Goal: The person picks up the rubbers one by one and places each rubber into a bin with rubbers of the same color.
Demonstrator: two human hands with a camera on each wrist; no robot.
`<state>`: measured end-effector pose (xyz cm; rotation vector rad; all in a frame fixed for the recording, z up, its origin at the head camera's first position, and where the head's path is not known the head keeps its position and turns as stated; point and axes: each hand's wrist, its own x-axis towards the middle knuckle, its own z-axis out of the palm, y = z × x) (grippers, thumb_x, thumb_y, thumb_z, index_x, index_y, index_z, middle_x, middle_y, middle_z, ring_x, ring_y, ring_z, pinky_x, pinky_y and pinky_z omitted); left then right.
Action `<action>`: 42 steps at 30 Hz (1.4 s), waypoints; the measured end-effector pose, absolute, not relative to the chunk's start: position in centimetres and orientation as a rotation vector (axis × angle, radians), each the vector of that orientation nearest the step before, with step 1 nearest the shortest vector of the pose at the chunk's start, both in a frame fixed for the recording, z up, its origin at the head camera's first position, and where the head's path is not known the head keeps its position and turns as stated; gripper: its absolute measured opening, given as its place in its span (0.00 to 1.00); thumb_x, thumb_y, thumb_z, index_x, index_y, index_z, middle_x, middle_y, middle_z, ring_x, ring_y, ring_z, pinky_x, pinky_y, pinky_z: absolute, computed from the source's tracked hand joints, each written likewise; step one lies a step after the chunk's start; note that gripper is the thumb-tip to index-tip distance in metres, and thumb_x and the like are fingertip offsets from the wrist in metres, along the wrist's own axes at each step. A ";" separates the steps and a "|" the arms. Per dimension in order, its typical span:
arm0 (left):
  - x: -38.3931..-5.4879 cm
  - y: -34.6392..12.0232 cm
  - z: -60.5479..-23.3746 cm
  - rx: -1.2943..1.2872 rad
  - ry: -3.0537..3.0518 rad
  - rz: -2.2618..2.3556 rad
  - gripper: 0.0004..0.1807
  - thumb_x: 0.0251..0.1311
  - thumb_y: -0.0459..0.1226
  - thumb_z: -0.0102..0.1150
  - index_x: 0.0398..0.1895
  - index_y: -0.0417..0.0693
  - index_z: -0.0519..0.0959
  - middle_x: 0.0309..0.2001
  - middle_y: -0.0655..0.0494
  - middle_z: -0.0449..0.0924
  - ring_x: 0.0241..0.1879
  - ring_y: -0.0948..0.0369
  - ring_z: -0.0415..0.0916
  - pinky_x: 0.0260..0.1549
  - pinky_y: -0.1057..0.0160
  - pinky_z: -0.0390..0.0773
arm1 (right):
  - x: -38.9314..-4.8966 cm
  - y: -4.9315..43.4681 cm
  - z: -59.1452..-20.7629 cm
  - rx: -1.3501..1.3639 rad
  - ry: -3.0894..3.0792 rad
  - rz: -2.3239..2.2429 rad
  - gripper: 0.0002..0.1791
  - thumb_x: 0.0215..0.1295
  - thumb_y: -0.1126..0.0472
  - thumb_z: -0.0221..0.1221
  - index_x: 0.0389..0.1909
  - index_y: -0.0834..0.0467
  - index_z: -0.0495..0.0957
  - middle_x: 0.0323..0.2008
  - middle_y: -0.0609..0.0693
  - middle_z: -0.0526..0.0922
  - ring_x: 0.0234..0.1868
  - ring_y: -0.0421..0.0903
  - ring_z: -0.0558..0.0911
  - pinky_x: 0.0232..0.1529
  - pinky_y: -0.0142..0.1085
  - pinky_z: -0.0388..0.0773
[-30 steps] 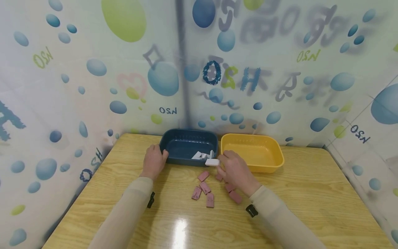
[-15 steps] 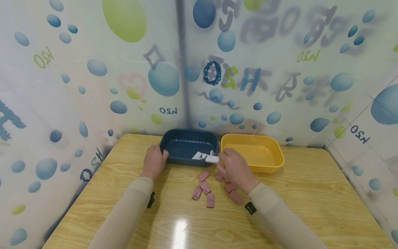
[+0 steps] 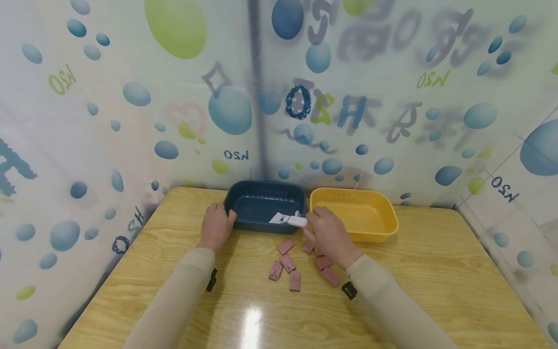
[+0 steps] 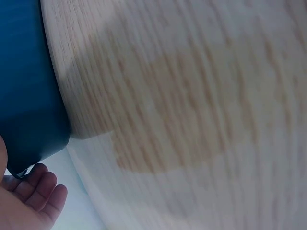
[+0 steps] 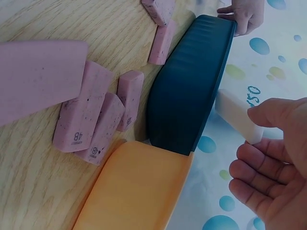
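Observation:
My right hand [image 3: 330,235] pinches a white eraser [image 5: 234,112] between thumb and index finger, right at the front rim of the dark blue bin [image 3: 257,209]. Inside that bin, near its front right corner, lie several white erasers [image 3: 276,218]. My left hand [image 3: 215,226] grips the bin's left front corner, thumb over the edge; in the left wrist view its fingers [image 4: 41,189] curl at the rim. Several pink erasers [image 3: 294,280] are scattered on the table in front, some partly hidden under my right hand. Two of them show "4B" in the right wrist view.
A yellow bin [image 3: 364,213] stands to the right, close beside the blue one. Both sit at the back of the wooden table [image 3: 444,271], against a printed curtain [image 3: 279,135] of blue and green drops.
My right hand has moved the white eraser slightly up and back over the blue bin's front edge. The left hand keeps its hold on the bin.

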<state>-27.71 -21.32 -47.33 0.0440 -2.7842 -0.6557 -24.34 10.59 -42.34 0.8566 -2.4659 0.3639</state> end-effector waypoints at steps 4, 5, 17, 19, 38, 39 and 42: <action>-27.7 -21.3 -47.3 0.046 -2.785 -0.666 0.22 0.74 0.40 0.47 0.49 0.23 0.73 0.44 0.31 0.73 0.45 0.39 0.72 0.46 0.42 0.77 | -24.5 10.6 -42.5 0.851 -2.463 0.369 0.08 0.61 0.64 0.69 0.33 0.65 0.82 0.29 0.52 0.75 0.29 0.47 0.72 0.33 0.39 0.78; -27.7 -21.3 -47.3 0.046 -2.785 -0.667 0.22 0.74 0.40 0.47 0.49 0.22 0.73 0.45 0.31 0.73 0.45 0.39 0.72 0.46 0.42 0.77 | -24.5 10.6 -42.6 0.849 -2.465 0.369 0.08 0.61 0.63 0.69 0.33 0.65 0.82 0.29 0.52 0.76 0.29 0.47 0.72 0.34 0.39 0.78; -27.7 -21.3 -47.4 0.023 -2.759 -0.645 0.20 0.73 0.39 0.46 0.43 0.25 0.74 0.40 0.33 0.73 0.41 0.40 0.72 0.43 0.43 0.77 | -25.1 10.3 -43.2 0.812 -2.493 0.382 0.08 0.61 0.63 0.69 0.32 0.64 0.83 0.29 0.53 0.77 0.29 0.47 0.74 0.34 0.39 0.80; -27.7 -21.4 -47.4 0.019 -2.759 -0.639 0.20 0.73 0.39 0.46 0.43 0.25 0.74 0.39 0.33 0.73 0.40 0.40 0.72 0.43 0.43 0.77 | -25.1 10.2 -43.3 0.806 -2.500 0.387 0.08 0.61 0.63 0.69 0.32 0.64 0.82 0.29 0.53 0.77 0.30 0.47 0.74 0.34 0.40 0.80; -27.7 -21.4 -47.4 0.028 -2.769 -0.669 0.19 0.73 0.40 0.45 0.42 0.27 0.73 0.39 0.34 0.73 0.40 0.41 0.71 0.43 0.44 0.77 | -25.7 9.4 -44.0 0.734 -2.635 0.390 0.12 0.66 0.57 0.68 0.36 0.64 0.83 0.32 0.53 0.79 0.33 0.48 0.76 0.39 0.41 0.82; -27.7 -21.4 -47.4 0.027 -2.767 -0.671 0.19 0.73 0.40 0.45 0.41 0.27 0.73 0.39 0.34 0.73 0.40 0.41 0.71 0.42 0.44 0.77 | -25.8 9.4 -44.0 0.734 -2.634 0.395 0.12 0.66 0.57 0.68 0.36 0.64 0.83 0.32 0.54 0.79 0.33 0.48 0.76 0.39 0.41 0.82; -27.7 -21.5 -47.5 0.028 -2.763 -0.679 0.19 0.73 0.40 0.45 0.41 0.27 0.74 0.39 0.34 0.73 0.40 0.41 0.71 0.42 0.44 0.77 | -25.9 9.3 -44.1 0.738 -2.623 0.398 0.11 0.66 0.58 0.68 0.35 0.64 0.83 0.31 0.54 0.78 0.32 0.48 0.76 0.39 0.41 0.82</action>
